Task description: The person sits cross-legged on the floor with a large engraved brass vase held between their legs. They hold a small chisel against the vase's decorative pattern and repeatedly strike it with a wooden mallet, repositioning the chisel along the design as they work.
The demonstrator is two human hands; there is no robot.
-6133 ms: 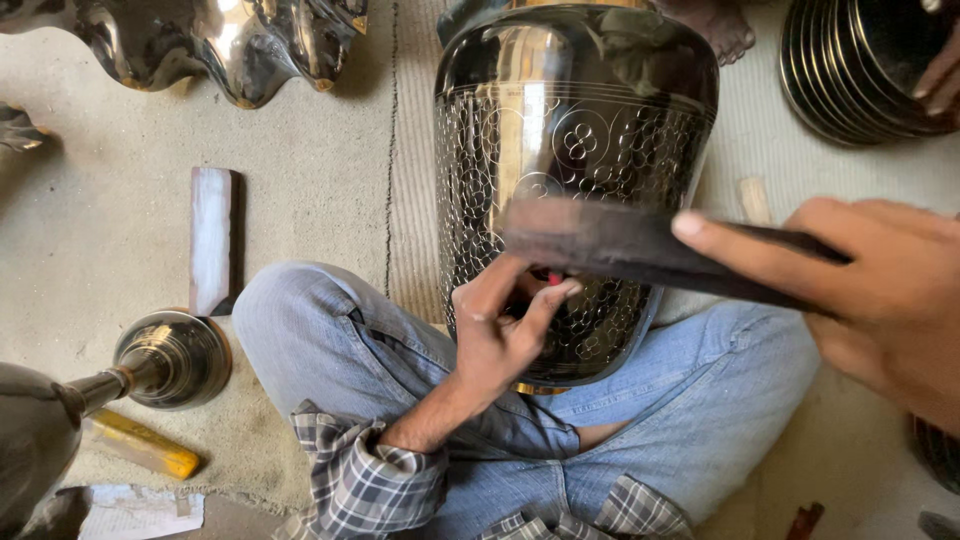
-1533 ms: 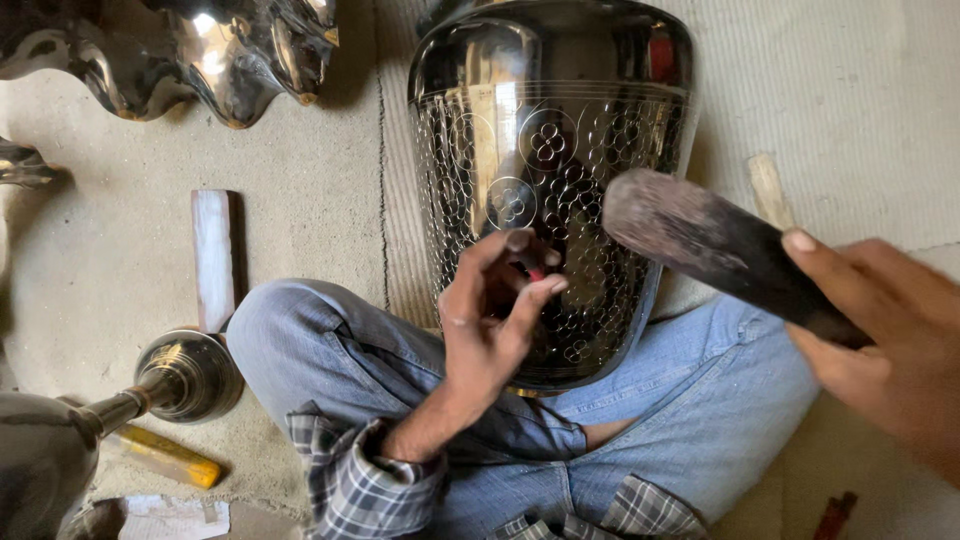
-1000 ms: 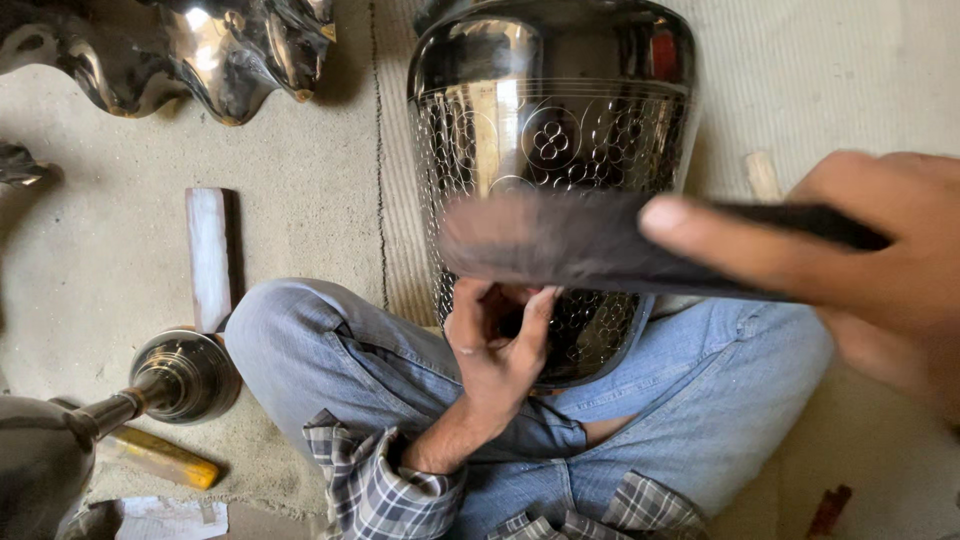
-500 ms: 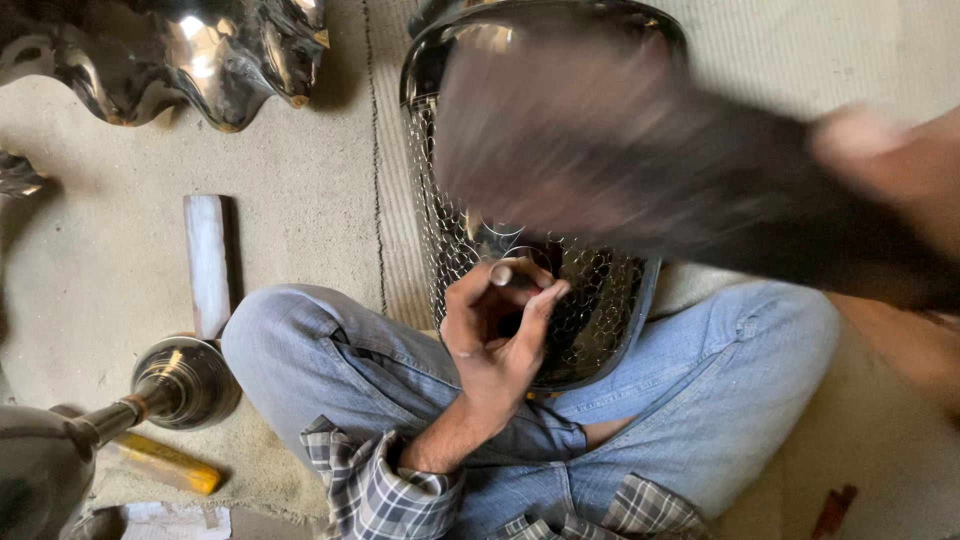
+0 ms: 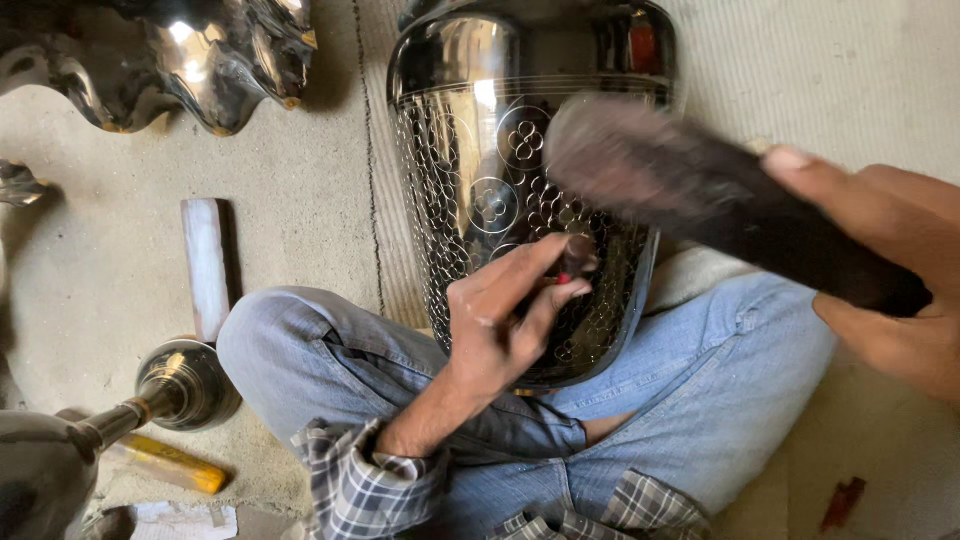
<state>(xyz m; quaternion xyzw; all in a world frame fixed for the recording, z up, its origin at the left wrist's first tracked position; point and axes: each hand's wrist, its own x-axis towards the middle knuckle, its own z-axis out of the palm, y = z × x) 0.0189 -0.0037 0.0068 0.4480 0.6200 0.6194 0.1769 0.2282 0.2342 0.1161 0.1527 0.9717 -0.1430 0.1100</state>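
On the floor at far left lies a wavy metal dish [image 5: 200, 60]. The left hand [image 5: 500, 320] pinches a small punch [image 5: 575, 258] against the patterned metal vessel [image 5: 500, 180] on the lap. The right hand [image 5: 890, 270] grips a dark mallet [image 5: 700, 190] above it.

Scalloped shiny metal dish [image 5: 200, 60] lying on the floor, upper left; pale flat bar [image 5: 205, 265] lying beside the knee; yellow-handled tool [image 5: 170, 465] resting near a round metal stand [image 5: 185, 385].
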